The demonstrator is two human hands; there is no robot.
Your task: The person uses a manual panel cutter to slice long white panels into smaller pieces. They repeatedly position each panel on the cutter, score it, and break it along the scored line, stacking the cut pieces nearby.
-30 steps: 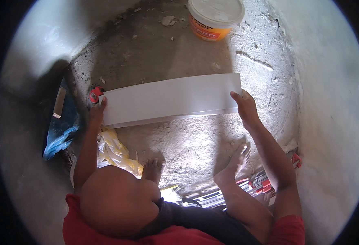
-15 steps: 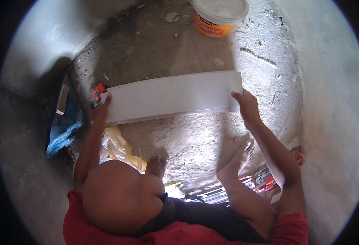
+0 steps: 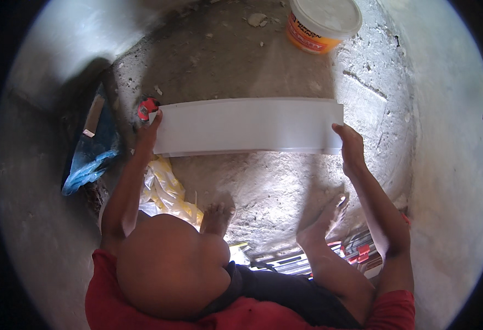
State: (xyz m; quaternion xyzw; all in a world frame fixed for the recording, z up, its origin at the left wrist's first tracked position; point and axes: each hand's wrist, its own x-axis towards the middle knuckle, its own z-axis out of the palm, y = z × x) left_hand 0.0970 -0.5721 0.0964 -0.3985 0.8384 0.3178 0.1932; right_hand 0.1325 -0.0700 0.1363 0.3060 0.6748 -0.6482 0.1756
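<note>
A long, flat white panel (image 3: 247, 126) spans the space in front of me, nearly level from left to right. My left hand (image 3: 150, 133) is closed on its left end, the thumb lying on the upper face. At the opposite end, my right hand (image 3: 352, 144) grips the short edge with its thumb on top; the fingers beneath are hidden. Just beyond my left hand lies a red and black tool (image 3: 147, 108), perhaps a tape measure, partly covered by the hand.
A lidded white and orange bucket (image 3: 324, 25) stands at the far right on the rough concrete floor (image 3: 263, 187). Yellow-white plastic (image 3: 164, 187) lies near my left foot. Blue plastic (image 3: 90, 170) and a wooden strip (image 3: 92, 116) are leftward. Metal bars (image 3: 285, 265) lie below; walls flank both sides.
The panel has turned slightly clockwise, from a tilt with its right end farther away to nearly level. Both hands keep their grip. The surroundings have shifted rightward in view.
</note>
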